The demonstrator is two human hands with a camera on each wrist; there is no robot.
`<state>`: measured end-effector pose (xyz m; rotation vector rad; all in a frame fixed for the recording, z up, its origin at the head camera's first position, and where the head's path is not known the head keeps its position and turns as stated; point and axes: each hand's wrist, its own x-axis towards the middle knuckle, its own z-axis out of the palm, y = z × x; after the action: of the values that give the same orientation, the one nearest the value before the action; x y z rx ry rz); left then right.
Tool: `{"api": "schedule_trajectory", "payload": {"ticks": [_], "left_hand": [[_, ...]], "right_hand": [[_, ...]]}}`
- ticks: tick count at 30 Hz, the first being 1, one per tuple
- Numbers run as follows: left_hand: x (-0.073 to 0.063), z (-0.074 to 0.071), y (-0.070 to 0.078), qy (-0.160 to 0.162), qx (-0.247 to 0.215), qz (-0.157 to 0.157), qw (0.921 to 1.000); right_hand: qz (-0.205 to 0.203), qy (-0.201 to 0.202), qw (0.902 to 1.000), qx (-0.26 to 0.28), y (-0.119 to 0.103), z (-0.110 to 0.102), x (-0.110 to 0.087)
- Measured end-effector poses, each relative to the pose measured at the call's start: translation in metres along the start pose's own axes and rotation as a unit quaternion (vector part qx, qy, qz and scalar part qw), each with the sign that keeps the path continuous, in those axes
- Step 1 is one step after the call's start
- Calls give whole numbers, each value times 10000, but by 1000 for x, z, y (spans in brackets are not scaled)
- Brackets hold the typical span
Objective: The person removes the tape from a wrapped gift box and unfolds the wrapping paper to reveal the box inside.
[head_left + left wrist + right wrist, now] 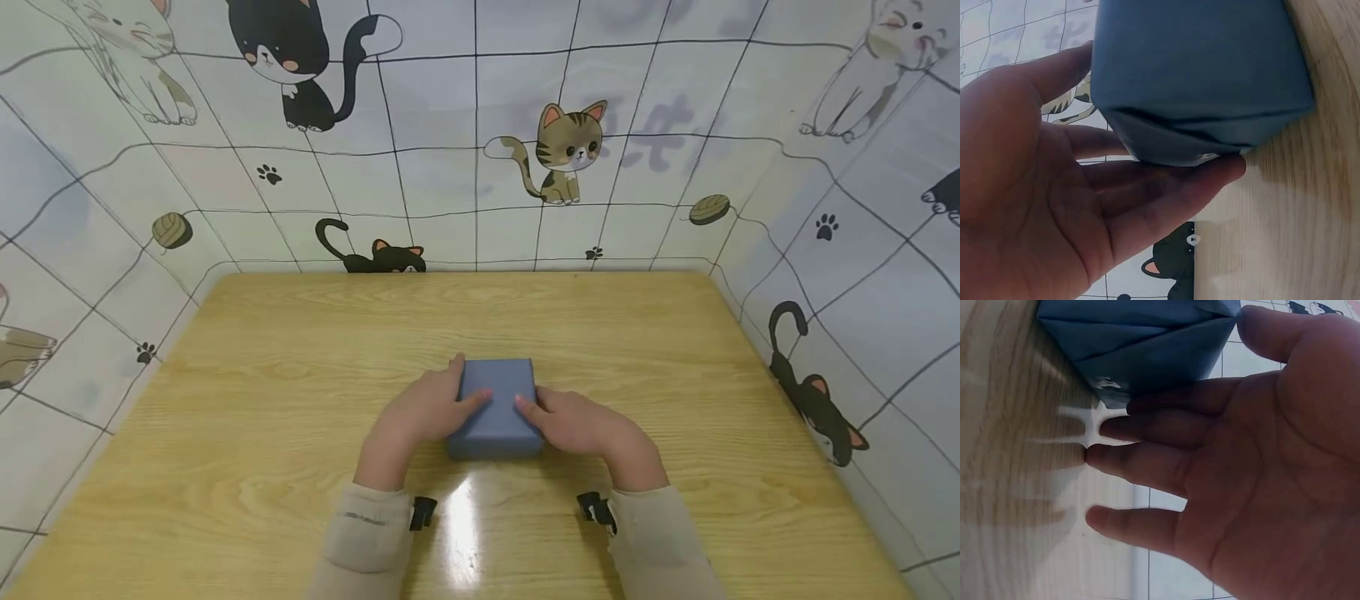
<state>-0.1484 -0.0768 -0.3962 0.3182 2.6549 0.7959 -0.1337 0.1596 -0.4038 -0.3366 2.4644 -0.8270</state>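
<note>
A box wrapped in plain blue paper (497,417) is at the middle of the wooden table, between my two hands. My left hand (423,408) holds its left side, thumb on the top face and fingers along the side. On the opposite side my right hand (588,425) grips it, thumb on top near the edge. Folded paper flaps show on the ends of the wrapped box (1204,69) in both wrist views. In the right wrist view the lower fingers (1141,525) are spread and off the box. Whether the box's underside touches the table is unclear.
The wooden table (300,333) extends around the box on every side. Cat-patterned sheeting (450,183) rises along the table's back, left and right edges. A black strap piece (596,508) sits at the right sleeve cuff, and another black piece (422,512) at the left.
</note>
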Motion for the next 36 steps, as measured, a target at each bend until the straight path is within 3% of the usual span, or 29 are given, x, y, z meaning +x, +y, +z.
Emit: {"api": "schedule_trajectory", "payload": {"ticks": [4,7,11,16,19,22,24,26,30,33,36], "left_hand": [[0,3,2,148,-331,-30,9993],[-1,3,4,172,-921,-69,9956],[-3,1,6,131,-1761,-135,9842],[-5,3,7,53,-2383,103,9711],[-6,5,7,-106,-2726,231,9618],[-7,4,9,-223,-3287,355,9435],[-7,1,11,-147,-3395,381,9397],[-7,-1,13,-48,-3325,338,9425],[-8,-3,11,140,-2737,201,9615],[-12,-4,7,249,-2247,-29,9741],[-16,-6,1,285,-1522,-380,9872]], "right_hand": [[-185,104,9996,166,2,-1,-1],[-208,341,9986,343,0,-5,-5],[-129,721,9942,787,-8,-12,-13],[-279,1386,9797,1424,-20,-23,-22],[-539,1832,9749,1141,-27,-25,-25],[-837,2103,9708,798,-34,-23,-24],[-1016,2157,9683,738,-37,-21,-22],[-1122,2133,9675,769,-39,-18,-19],[-1188,2039,9693,690,-36,-16,-16],[-861,1952,9763,360,-28,-15,-15],[-417,1537,9872,-62,-19,-14,-13]]}}
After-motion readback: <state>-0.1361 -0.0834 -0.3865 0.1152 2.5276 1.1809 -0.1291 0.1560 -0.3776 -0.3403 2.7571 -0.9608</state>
